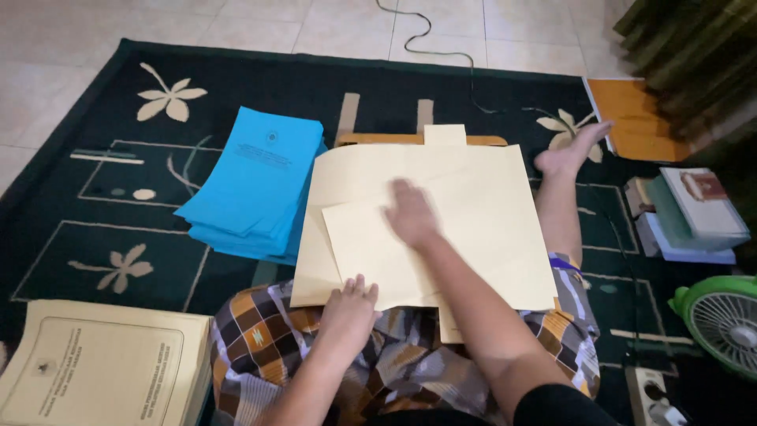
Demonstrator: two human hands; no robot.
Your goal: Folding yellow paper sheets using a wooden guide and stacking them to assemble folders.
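Observation:
Several large cream paper sheets [473, 205] lie spread over my lap and a low wooden board [371, 139]. My right hand [412, 213] rests flat on the top sheets, fingers spread and blurred. Flat on the near edge of the sheets, above my checked cloth [276, 339], is my left hand [349, 304]. Neither hand grips anything. My right leg stretches out to the right, with the foot [572, 150] on the carpet.
A stack of blue booklets [256, 185] lies left of the sheets on the dark patterned carpet [102, 197]. A cream booklet pile [102, 367] sits at bottom left. Books [690, 213], a green fan [721, 315], a power strip [654, 394] and an orange folder [631, 118] are on the right.

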